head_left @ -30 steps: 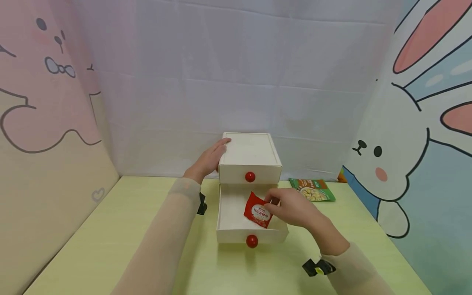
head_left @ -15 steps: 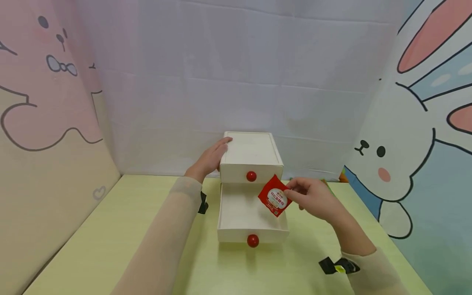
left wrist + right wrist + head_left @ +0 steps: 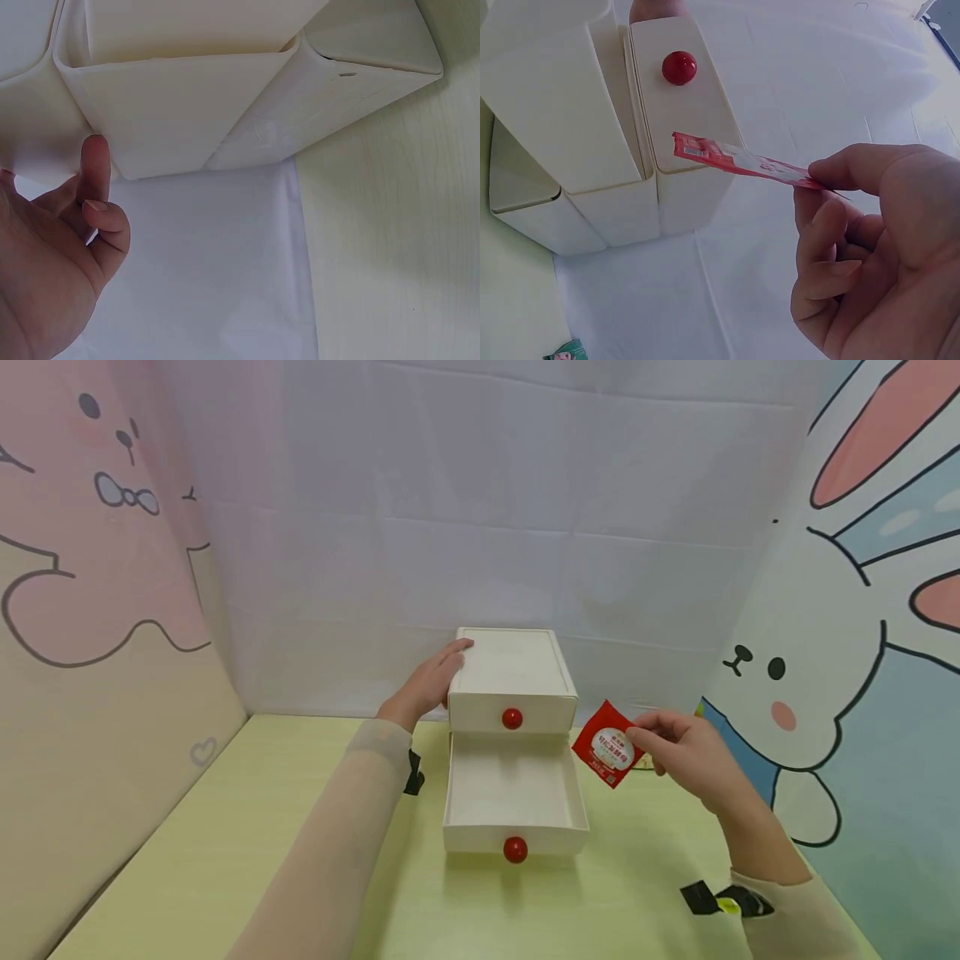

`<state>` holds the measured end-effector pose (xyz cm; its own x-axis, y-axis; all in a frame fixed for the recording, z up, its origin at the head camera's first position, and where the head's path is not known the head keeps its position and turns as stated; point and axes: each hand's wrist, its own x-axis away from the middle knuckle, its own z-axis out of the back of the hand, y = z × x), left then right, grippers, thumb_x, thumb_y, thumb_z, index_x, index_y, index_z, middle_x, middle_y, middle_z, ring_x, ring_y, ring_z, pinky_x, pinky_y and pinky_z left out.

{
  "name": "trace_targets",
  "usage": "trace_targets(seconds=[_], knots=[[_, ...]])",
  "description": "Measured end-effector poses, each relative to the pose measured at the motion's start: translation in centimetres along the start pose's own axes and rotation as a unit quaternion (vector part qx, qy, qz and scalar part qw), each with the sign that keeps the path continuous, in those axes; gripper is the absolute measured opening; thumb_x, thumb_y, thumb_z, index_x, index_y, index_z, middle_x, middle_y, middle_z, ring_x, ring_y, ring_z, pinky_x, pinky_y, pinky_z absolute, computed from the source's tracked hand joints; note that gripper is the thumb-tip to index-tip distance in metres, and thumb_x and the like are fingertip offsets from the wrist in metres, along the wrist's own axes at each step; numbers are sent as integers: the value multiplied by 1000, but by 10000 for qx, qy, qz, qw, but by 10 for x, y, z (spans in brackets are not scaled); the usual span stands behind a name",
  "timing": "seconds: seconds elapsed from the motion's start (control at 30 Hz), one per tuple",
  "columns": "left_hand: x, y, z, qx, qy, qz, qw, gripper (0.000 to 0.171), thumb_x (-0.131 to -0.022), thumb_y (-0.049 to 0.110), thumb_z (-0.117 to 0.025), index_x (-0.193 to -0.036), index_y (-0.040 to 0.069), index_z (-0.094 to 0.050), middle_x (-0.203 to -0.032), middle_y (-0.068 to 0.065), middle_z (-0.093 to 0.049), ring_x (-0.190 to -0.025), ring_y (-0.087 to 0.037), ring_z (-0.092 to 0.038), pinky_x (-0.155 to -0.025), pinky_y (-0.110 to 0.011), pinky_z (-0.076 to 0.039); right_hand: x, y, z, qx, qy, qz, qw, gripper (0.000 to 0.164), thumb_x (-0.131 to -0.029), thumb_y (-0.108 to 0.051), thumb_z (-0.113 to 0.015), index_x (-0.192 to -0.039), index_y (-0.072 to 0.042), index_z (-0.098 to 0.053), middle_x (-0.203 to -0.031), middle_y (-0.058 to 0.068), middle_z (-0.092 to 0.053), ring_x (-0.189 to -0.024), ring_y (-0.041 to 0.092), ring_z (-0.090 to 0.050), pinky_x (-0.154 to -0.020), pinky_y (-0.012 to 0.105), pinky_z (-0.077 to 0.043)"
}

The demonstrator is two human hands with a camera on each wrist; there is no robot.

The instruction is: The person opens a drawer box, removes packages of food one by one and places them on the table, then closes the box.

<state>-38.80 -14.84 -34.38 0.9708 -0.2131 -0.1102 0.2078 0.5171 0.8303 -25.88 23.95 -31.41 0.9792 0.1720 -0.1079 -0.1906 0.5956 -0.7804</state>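
A small red sachet (image 3: 609,745) with a white oval label is pinched by its edge between the thumb and fingers of my right hand (image 3: 693,756), in the air right of the drawer cabinet. In the right wrist view the sachet (image 3: 739,160) appears nearly edge-on. The white drawer cabinet (image 3: 513,664) has round red knobs. Its upper drawer is closed, and the lower drawer (image 3: 517,785) seen in the head view is pulled out with nothing in it. My left hand (image 3: 427,683) rests against the cabinet's left side, fingertips at the top edge.
Behind my right hand, a food packet (image 3: 643,762) is mostly hidden on the light green table (image 3: 300,843); its green corner (image 3: 566,351) shows in the right wrist view. A white cloth (image 3: 480,527) hangs behind, with cartoon-printed panels on both sides.
My right hand has lifted the red sachet out of the open drawer and carried it right, beyond the cabinet's side. My left hand keeps its place on the cabinet.
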Motion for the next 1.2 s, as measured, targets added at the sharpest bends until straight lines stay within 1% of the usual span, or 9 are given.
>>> trace_targets(seconds=[0.17,0.3,0.4,0.53,0.7,0.83,1.0,1.2], knots=[[0,0,0,49,-8,27,10000,54,-106,54,-21,-158,45,-28,-153,1,-45,-70,-30,-60,-85,-47,-49,-5,11,2,-78,130,-127,9998,40,-100,-43,-63,-115,-6,-67,-103,13,-63,-69,18,-56,-60,31,-49],[1,0,1,103,-39,58,9999,54,-105,55,-21,-158,47,-28,-151,0,-46,-70,-30,-59,-85,-51,-51,-13,26,0,-110,156,-264,9995,41,-100,-44,-63,-113,-5,-67,-102,13,-63,-68,19,-56,-60,31,-49],[1,0,0,118,-37,12,9999,54,-105,55,-21,-158,46,-29,-148,-1,-49,-70,-30,-59,-84,-54,-52,-21,39,-5,-136,109,-381,9991,43,-101,-43,-62,-115,-4,-66,-103,12,-64,-70,19,-56,-61,31,-49],[0,-2,0,101,-23,-76,9999,54,-106,55,-21,-158,45,-30,-145,-2,-52,-69,-29,-59,-81,-54,-53,-31,57,-14,-155,5,-496,9986,42,-102,-41,-60,-119,-2,-65,-103,13,-63,-69,18,-55,-59,31,-48],[-1,-4,0,124,-26,-62,9999,54,-106,56,-21,-158,45,-29,-148,0,-50,-71,-29,-61,-78,-46,-53,-46,77,-29,-206,-118,-752,9969,41,-105,-34,-55,-127,0,-62,-112,17,-64,-69,20,-58,-55,30,-44],[0,-4,0,156,-28,-41,9999,54,-106,56,-22,-158,44,-30,-149,1,-49,-71,-30,-62,-75,-42,-53,-60,92,-43,-283,-125,-1008,9944,39,-105,-26,-51,-131,2,-61,-116,22,-65,-70,20,-59,-54,28,-43],[0,-4,1,151,-44,-8,9999,54,-105,58,-21,-157,47,-30,-152,2,-47,-73,-29,-62,-78,-42,-52,-76,106,-60,-388,-76,-1220,9917,38,-105,-23,-50,-131,4,-60,-113,24,-67,-68,16,-61,-55,28,-44],[-1,-4,0,127,-28,-13,9999,54,-104,58,-21,-157,48,-30,-153,3,-46,-75,-29,-64,-82,-44,-51,-89,114,-72,-195,-79,-1361,9905,39,-103,-21,-51,-129,5,-62,-105,22,-70,-67,17,-63,-54,28,-44]])
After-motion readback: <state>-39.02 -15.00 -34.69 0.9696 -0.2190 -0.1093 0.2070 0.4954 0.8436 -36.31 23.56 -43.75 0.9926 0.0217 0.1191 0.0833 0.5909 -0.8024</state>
